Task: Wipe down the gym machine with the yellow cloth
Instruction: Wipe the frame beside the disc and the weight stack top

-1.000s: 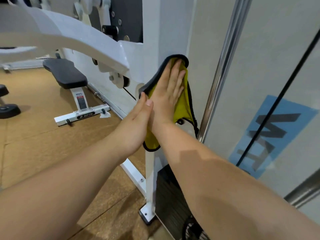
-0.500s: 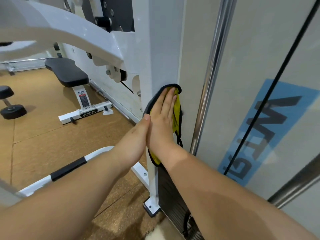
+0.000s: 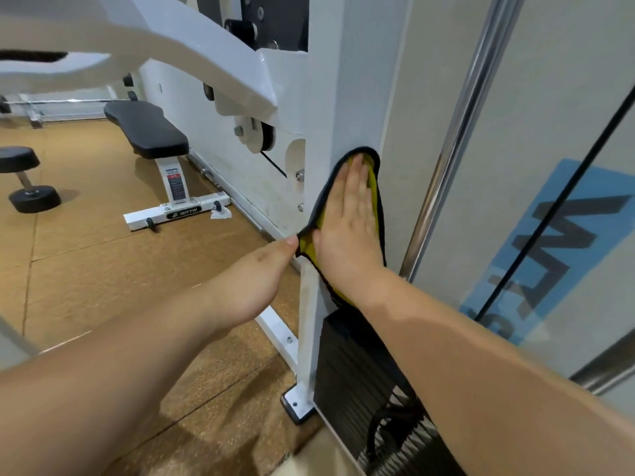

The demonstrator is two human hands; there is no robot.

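Cork-coloured flooring [image 3: 86,269] runs back past a black bench [image 3: 147,132] and a dumbbell [image 3: 31,197] to the white gym machine [image 3: 343,80], whose upright post stands nearly vertical in the middle of the view. The yellow cloth [image 3: 373,182] lies flat against that post's near face, about halfway up. It sits well above the bolted foot and just above the top of the black weight stack [image 3: 347,365].

The right hand [image 3: 350,228] covers most of the cloth, fingers straight and together, pointing up the post, the palm pressing the fabric to the metal. The cloth's long axis follows the post, so the stroke probably runs straight up or down, with bare painted metal in both directions. The left hand [image 3: 254,280] reaches in from the left, and its thumb tip meets the cloth's left edge at the post's corner, where the fabric draws to a point. Its fingers are hidden, so whether it pinches or only touches cannot be told.

The cloth is a soft yellow fabric with a dark bound edge. It bulges above the fingertips and hangs loose below the wrist.
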